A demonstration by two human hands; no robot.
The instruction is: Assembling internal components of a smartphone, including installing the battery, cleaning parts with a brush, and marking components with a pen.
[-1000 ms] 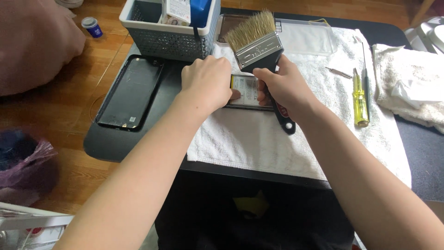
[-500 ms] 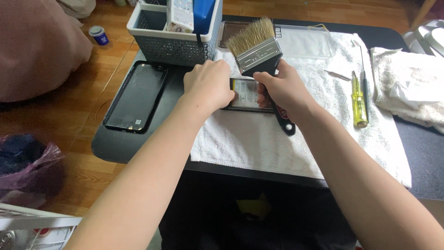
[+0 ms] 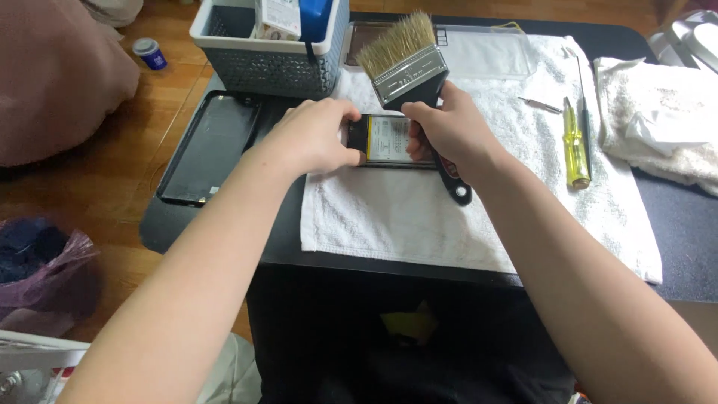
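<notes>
We have our left hand (image 3: 314, 138) pressed on the left end of the opened phone (image 3: 393, 141), which lies on the white towel (image 3: 419, 213) toward the far middle of the tabletop (image 3: 677, 247); its grip is closed lightly over the edge. Our right hand (image 3: 449, 131) is clenched round the black handle of the wide paintbrush (image 3: 407, 60), bristles pointing up and away from the phone. The handle crosses the phone's right end, so it could scrape the exposed inside, which looks like a battery, though we cannot be sure. The grey basket (image 3: 265, 52) stands just beyond our hands and could catch the bristles. A yellow screwdriver (image 3: 574, 146) lies toward the right edge, a dark panel (image 3: 209, 146) at the left edge.
</notes>
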